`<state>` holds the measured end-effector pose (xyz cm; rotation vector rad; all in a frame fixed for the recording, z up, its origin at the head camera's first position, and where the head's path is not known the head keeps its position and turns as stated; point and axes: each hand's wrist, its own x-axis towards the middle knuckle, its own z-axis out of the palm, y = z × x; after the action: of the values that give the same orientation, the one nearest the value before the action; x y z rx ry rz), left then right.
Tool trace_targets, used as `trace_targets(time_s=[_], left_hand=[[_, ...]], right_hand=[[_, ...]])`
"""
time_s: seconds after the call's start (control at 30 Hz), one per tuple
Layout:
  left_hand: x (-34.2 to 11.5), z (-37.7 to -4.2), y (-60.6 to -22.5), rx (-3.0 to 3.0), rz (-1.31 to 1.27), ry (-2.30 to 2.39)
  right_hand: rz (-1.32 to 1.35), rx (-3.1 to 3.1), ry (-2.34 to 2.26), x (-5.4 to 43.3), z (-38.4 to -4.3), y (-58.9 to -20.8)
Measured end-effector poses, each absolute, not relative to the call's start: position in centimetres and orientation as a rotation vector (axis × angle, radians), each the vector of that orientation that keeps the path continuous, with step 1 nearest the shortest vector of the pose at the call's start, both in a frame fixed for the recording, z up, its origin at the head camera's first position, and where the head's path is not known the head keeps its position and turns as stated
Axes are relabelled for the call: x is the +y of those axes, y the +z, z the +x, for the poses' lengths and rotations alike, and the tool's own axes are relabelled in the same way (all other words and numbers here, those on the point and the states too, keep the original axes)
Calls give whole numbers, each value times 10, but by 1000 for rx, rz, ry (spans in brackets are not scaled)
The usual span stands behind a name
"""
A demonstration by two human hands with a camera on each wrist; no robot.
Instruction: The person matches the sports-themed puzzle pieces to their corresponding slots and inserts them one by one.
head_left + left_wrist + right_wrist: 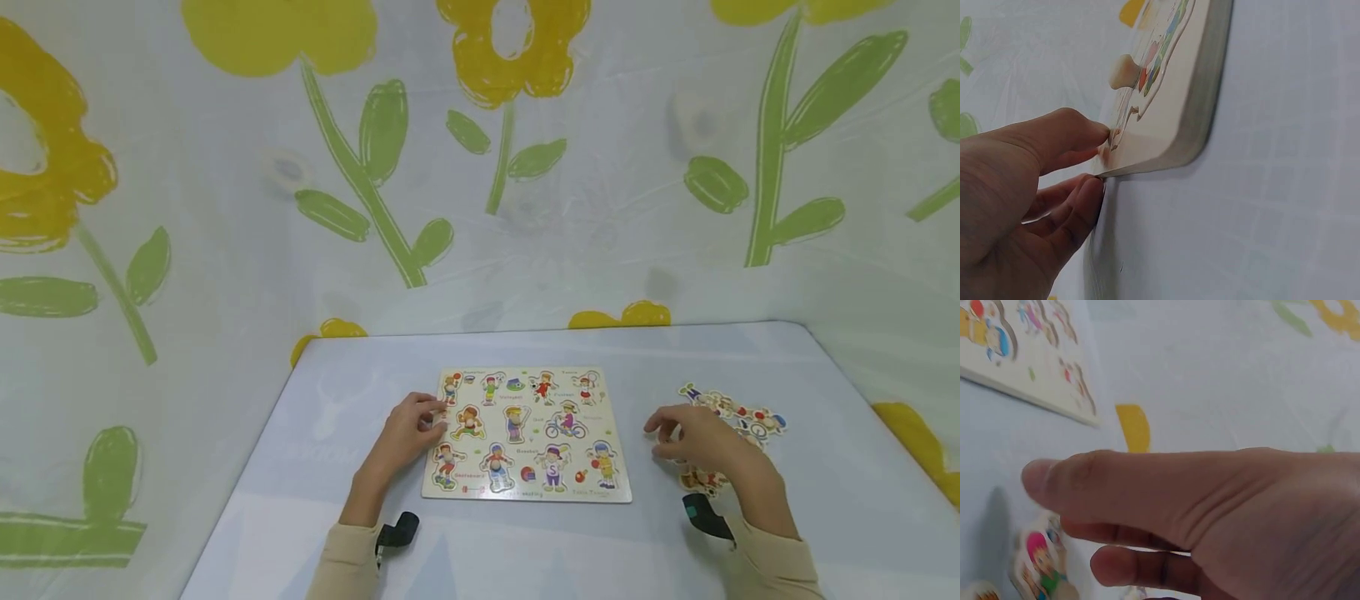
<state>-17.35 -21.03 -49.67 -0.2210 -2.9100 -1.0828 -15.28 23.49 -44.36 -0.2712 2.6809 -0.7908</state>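
Observation:
A flat wooden puzzle board [618, 490] with pictures of children playing sports lies on the table. My left hand [408, 429] pinches its left edge; in the left wrist view, thumb and fingers meet at the board's [1147, 140] corner, near a round wooden knob [1125, 72]. To the right of the board, my right hand [697, 433] hovers with loosely curled fingers and nothing visible in them. Loose puzzle pieces [761, 423] lie beside and partly beneath it. One piece with a pink-haired figure [1044, 562] shows below the right thumb.
The white table [330, 467] carries the board and the loose pieces. A white cloth with printed flowers [525, 167] hangs behind the table and at its sides. Black wrist cameras [401, 529] sit by both beige sleeves [780, 558].

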Motion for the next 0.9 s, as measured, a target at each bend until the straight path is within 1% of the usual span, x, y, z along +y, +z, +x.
trace_targets(time_s=[0.27, 0.47, 0.9], left_hand=[[-211, -174, -496, -2909, -214, -1091], [-211, -173, -497, -2904, -202, -1095], [-211, -174, -500, -2896, -224, -1082]], right_hand=[[-223, 2635, -784, 259, -150, -441], [-242, 2596, -812, 270, -150, -443], [-233, 2681, -785, 271, -152, -446]])
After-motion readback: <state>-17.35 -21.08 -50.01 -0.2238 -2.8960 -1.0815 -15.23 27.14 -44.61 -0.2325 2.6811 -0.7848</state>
